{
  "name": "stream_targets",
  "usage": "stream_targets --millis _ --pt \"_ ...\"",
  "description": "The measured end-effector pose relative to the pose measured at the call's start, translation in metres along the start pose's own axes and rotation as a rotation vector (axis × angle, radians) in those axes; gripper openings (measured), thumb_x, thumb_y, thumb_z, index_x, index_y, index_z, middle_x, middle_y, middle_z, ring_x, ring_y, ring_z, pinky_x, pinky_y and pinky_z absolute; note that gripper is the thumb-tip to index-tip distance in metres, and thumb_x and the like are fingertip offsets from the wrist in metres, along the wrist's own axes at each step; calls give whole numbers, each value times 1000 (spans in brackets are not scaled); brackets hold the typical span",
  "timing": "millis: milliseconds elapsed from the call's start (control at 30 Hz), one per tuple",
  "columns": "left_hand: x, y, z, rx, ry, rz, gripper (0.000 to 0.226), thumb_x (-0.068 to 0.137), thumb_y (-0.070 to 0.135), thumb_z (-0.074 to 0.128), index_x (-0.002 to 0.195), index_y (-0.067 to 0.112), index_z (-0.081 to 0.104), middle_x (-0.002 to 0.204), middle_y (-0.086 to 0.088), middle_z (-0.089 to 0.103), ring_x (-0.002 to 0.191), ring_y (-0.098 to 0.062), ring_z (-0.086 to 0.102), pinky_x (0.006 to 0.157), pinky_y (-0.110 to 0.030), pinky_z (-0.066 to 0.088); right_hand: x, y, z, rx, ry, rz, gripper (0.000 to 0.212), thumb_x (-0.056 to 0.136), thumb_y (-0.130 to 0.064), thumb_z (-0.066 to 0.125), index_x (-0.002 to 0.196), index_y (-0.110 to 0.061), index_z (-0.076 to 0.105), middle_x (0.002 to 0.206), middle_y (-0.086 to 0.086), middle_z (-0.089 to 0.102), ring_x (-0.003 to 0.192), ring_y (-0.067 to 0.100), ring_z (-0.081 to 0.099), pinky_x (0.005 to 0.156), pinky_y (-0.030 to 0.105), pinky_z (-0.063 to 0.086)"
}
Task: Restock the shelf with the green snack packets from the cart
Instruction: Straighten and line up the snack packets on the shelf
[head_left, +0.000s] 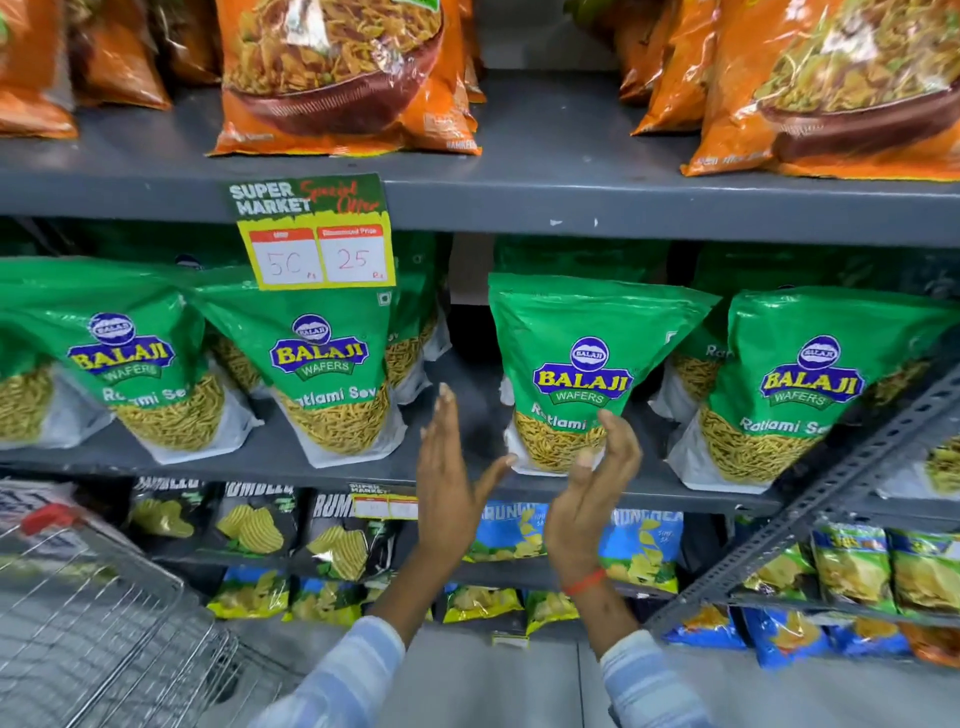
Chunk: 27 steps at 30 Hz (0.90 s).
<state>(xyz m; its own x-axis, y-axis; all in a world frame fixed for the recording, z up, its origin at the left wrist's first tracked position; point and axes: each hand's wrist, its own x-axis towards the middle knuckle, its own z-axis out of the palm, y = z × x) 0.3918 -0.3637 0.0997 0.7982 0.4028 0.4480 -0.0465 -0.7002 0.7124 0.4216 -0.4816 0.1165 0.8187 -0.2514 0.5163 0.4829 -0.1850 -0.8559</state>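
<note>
Several green snack packets stand in a row on the middle grey shelf (291, 457). One green packet (576, 358) stands upright just right of centre. My right hand (592, 493) is in front of its lower right corner, fingers spread and slightly curled, holding nothing. My left hand (447, 473) is flat and upright to the packet's left, in front of a bare gap on the shelf, also holding nothing. Another green packet (322, 374) stands left of the gap, and one more (789, 395) stands to the right. The wire cart (93, 613) is at the lower left.
Orange snack bags (337, 73) fill the shelf above. A price tag (311, 234) hangs from that shelf's edge. Black, blue and yellow chip packets (249, 525) sit on the lower shelves. A slanted perforated metal upright (810, 514) crosses at the right.
</note>
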Motion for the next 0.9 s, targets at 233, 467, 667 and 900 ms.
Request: stream_targets --millis 233,467,667,900 --pt "8 -50 -76 60 358 -187 106 76 73 44 148 14 -6 158 -3 -3 148 -15 0 121 -39 2 -36 -24 67 14 -284 -66 49 91 -49 25 127 -20 41 126 -14 32 126 -1 32 109 17 23" --pt "34 -129 -129 -264 -77 -458 94 78 32 72 147 20 10 153 -2 31 135 -19 37 98 -30 39 -65 -15 155 -28 -434 89 75 85 -62 28 141 -12 23 146 -4 24 137 4 19 110 5 10" --pt "53 -183 -142 -209 -360 -474 61 69 48 76 113 26 40 88 16 50 87 -13 51 80 -37 44 -74 2 193 -84 -518 291 70 80 -64 36 120 -8 46 104 5 60 97 23 58 78 28 41" --pt "63 -197 -141 -305 -501 -356 80 67 50 76 134 27 40 131 8 57 120 -10 53 92 -21 47 -82 -5 184 -93 -388 331 65 68 -79 38 98 -22 49 91 -4 60 84 -11 56 65 0 39"
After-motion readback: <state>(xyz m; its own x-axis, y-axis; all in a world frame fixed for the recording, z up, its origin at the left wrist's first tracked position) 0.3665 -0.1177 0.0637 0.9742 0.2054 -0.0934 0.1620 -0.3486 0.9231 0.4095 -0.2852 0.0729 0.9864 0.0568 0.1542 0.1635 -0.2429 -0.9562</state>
